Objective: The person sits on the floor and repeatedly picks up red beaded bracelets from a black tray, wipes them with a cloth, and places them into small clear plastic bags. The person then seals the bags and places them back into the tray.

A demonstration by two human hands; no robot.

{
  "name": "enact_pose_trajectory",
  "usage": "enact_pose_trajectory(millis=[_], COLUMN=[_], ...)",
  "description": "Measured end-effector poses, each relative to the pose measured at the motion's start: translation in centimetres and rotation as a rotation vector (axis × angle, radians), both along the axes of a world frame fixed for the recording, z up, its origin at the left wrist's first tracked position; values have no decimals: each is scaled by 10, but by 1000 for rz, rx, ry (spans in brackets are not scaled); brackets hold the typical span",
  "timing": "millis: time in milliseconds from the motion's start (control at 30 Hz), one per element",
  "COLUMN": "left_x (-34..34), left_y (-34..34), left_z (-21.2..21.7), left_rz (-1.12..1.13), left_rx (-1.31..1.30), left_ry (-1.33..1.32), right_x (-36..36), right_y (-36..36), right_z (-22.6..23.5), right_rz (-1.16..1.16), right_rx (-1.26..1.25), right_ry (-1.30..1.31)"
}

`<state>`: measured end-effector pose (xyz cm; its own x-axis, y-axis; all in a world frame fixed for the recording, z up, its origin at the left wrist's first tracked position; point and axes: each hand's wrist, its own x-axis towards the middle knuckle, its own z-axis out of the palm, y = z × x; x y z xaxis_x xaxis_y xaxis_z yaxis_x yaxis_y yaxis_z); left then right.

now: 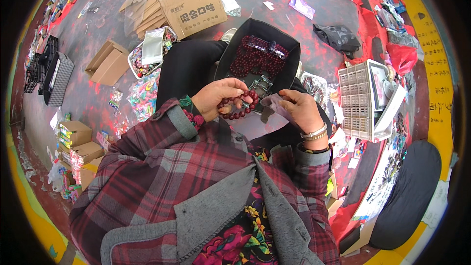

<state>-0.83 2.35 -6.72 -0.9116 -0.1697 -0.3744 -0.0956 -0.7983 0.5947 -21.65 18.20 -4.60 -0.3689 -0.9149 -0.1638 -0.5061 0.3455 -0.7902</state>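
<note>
My left hand pinches a dark red bead bracelet, which hangs as a loop below the fingertips. Just to its right, my right hand grips a small, limp greyish-pink piece; whether it is cloth or a thin bag I cannot tell. Both hands are over my lap, at the near end of a black fabric bin. Inside the bin lies a heap of dark red bead strings, with shiny clear packets near its front.
An open cardboard box and a tray of small goods lie to the left. Flattened cartons and a large carton are beyond. At right sit a white plastic basket, a black bag and a dark cushion-like oblong.
</note>
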Motion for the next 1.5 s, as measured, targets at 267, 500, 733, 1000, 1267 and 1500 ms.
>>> enact_pose_trajectory(millis=[267, 500, 733, 1000, 1267, 1500], left_x=[0, -1, -1, -5, -2, 4], left_y=[2, 5, 4, 9, 8, 6], left_z=[0, -1, -1, -1, -11, -15], left_rz=[-27, -57, -49, -39, 13, 15], left_rx=[-1, 34, 24, 16, 43, 153], left_ry=[-36, -7, -1, -45, -37, 200], right_x=[-6, -28, -27, 6, 78, 68], right_y=[2, 10, 8, -14, -30, -40], right_z=[9, 48, 38, 48, 37, 27], right_rz=[165, 492, 223, -161, 70, 238], right_rx=[417, 273, 207, -167, -266, -403], right_ry=[749, 323, 526, 129, 159, 299])
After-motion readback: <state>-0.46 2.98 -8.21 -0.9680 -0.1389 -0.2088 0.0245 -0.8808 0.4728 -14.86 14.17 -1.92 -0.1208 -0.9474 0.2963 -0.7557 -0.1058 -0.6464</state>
